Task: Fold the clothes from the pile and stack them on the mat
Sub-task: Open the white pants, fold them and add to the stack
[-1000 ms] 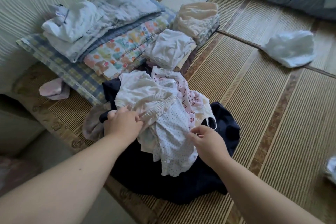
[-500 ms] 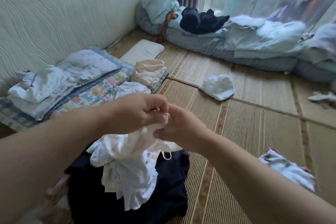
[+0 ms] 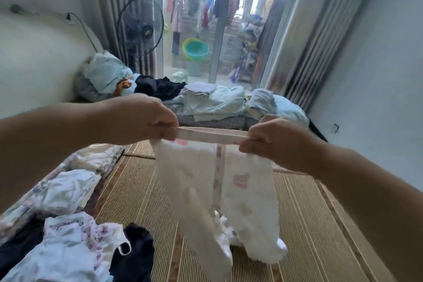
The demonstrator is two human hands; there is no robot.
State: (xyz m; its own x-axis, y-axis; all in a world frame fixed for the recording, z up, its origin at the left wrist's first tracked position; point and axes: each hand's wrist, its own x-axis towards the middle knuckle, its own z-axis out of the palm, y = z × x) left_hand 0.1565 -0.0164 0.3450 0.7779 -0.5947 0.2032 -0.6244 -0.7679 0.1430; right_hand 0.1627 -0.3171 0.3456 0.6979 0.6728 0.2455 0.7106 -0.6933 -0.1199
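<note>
A small pair of white trousers with a faint pink print hangs in the air above the woven mat. My left hand grips the left end of its waistband and my right hand grips the right end, stretching the band flat between them. The two legs dangle down towards the mat. At the bottom left lies the pile of unfolded clothes: white printed pieces over a dark garment. Folded clothes sit in stacks along the left edge.
At the far end of the mat lies light blue bedding with a dark garment on it. A standing fan is behind it by the curtains. Glass doors show a balcony with a green basin and hanging laundry. A wall runs along the right.
Both hands pulled the white trousers out of the pile, raised them and drew apart along the waistband. The view tilted up from the pile towards the balcony doors.
</note>
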